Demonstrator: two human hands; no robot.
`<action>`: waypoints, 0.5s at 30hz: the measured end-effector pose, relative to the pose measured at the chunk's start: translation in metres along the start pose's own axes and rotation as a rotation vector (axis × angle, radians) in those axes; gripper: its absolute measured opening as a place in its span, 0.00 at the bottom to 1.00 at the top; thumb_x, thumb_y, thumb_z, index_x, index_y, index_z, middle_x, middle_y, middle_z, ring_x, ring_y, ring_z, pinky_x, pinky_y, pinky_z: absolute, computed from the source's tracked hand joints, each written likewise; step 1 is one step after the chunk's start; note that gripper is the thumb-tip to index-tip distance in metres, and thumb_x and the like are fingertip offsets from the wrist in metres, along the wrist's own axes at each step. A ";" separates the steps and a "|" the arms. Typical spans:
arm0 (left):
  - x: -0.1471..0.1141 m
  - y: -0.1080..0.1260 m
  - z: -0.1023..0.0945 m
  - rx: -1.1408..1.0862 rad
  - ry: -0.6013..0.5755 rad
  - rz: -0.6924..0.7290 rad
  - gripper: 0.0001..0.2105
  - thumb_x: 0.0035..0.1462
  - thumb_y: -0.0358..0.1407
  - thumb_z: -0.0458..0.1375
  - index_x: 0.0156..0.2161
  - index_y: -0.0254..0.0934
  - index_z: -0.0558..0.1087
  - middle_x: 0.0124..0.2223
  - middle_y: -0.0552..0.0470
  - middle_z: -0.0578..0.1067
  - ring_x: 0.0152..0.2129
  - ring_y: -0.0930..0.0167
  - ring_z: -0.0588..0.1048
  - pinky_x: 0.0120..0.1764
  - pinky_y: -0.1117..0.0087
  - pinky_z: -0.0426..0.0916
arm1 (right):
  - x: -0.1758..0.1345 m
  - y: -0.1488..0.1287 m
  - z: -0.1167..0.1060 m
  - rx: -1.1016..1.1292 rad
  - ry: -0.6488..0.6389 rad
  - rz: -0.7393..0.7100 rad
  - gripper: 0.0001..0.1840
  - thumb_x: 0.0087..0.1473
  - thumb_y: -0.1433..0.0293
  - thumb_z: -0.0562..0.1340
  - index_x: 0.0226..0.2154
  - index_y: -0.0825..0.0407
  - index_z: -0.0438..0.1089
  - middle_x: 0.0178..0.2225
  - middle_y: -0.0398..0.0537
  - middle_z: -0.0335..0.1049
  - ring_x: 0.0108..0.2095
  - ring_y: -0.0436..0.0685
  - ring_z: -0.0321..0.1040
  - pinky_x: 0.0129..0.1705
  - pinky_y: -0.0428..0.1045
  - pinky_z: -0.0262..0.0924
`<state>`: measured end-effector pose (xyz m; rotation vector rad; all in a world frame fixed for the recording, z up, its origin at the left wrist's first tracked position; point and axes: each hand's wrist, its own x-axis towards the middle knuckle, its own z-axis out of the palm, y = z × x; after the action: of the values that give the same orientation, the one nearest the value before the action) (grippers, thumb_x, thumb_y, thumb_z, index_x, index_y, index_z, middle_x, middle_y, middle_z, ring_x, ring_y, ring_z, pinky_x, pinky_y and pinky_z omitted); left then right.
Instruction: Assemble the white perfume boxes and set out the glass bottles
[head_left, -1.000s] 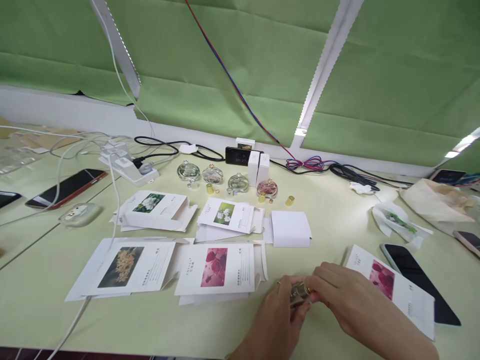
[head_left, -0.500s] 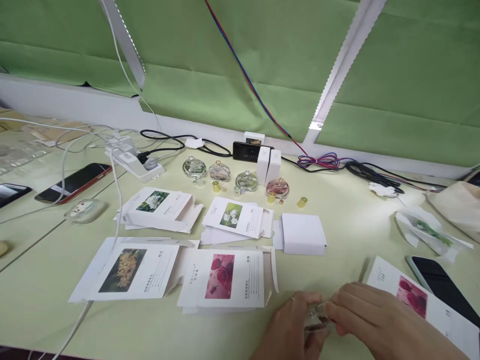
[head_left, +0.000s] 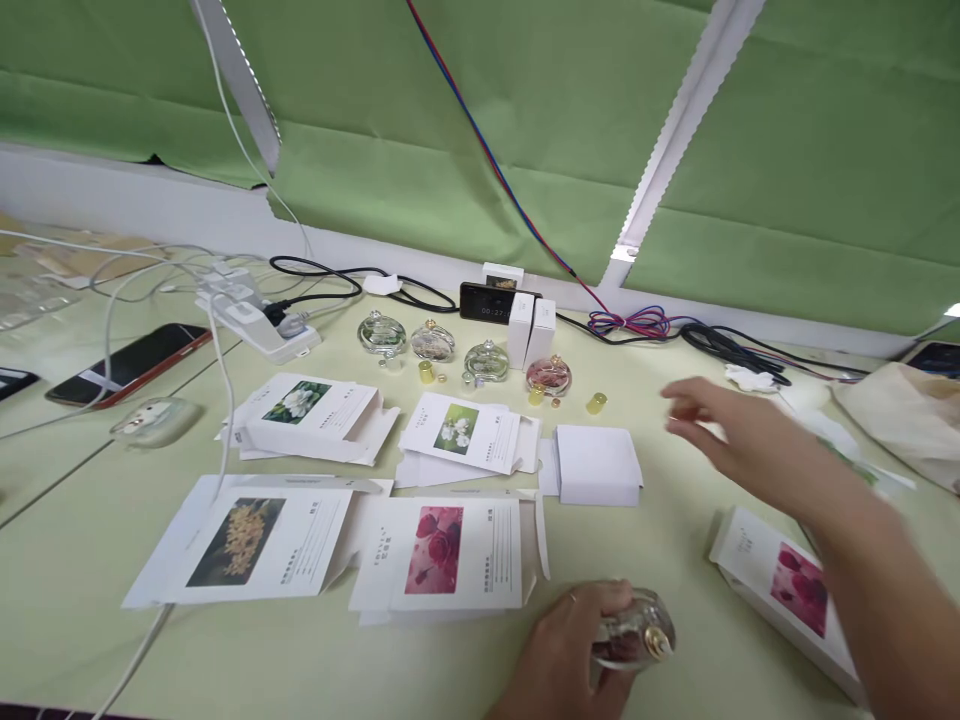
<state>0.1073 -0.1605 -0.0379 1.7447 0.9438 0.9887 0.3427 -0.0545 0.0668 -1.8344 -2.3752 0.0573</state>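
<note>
One left hand (head_left: 571, 648): low over the near edge, fingers and thumb closed round a bottle; a ring on one finger.
Held bottle (head_left: 627, 640): clear glass, in the left hand, tilted, its gold neck (head_left: 658, 643) bare and turned to the lower right; whether it touches the table cannot be told.
Right hand (head_left: 739, 435): well apart from the bottle, half open, fingers loosely bent, thumb parted from them, nothing seen in its grasp.
Loose cap (head_left: 597, 402): gold, on the table (head_left: 420, 675), near the right fingertips and to their left.
Four standing bottles: green (head_left: 382, 335), clear (head_left: 433, 344), pale green (head_left: 487, 364) and pink (head_left: 549, 377), in a loose row at the back, small caps before them.
Flower cartons: four, lying flaps open; white blooms left (head_left: 356, 412) and centre (head_left: 495, 440), orange (head_left: 315, 545) and rose (head_left: 484, 555) in front.
Plain box (head_left: 598, 466): white, just right of the centre carton.
Rose box (head_left: 754, 560): at right, partly hidden by the right forearm.
Two slim boxes: white, upright (head_left: 520, 332) and (head_left: 541, 335), before a phone (head_left: 480, 303) showing a timer.
Power strip (head_left: 259, 325): back left, with plugs and cables.
</note>
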 end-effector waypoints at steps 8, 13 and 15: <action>-0.001 0.017 -0.005 0.020 0.011 -0.214 0.20 0.44 0.26 0.58 0.46 0.38 0.67 0.47 0.48 0.74 0.44 0.66 0.73 0.47 0.63 0.68 | 0.110 -0.009 0.055 0.064 -0.238 0.083 0.08 0.50 0.70 0.56 0.35 0.52 0.68 0.36 0.49 0.72 0.37 0.55 0.69 0.37 0.46 0.59; 0.003 0.021 -0.008 -0.004 -0.009 -0.336 0.18 0.47 0.29 0.57 0.46 0.39 0.67 0.46 0.48 0.74 0.42 0.65 0.73 0.46 0.61 0.68 | 0.044 -0.021 0.003 0.157 -0.195 0.043 0.17 0.52 0.64 0.55 0.45 0.52 0.66 0.46 0.54 0.67 0.41 0.58 0.66 0.43 0.51 0.59; 0.004 0.019 -0.006 -0.030 -0.007 -0.350 0.17 0.48 0.30 0.56 0.46 0.39 0.66 0.45 0.48 0.74 0.41 0.65 0.73 0.45 0.60 0.68 | 0.006 -0.044 -0.012 0.297 -0.384 -0.032 0.21 0.48 0.60 0.60 0.46 0.47 0.65 0.45 0.48 0.68 0.41 0.58 0.66 0.41 0.50 0.62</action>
<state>0.1064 -0.1609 -0.0174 1.4912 1.1754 0.7638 0.3011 -0.0606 0.0845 -1.7668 -2.4580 0.7801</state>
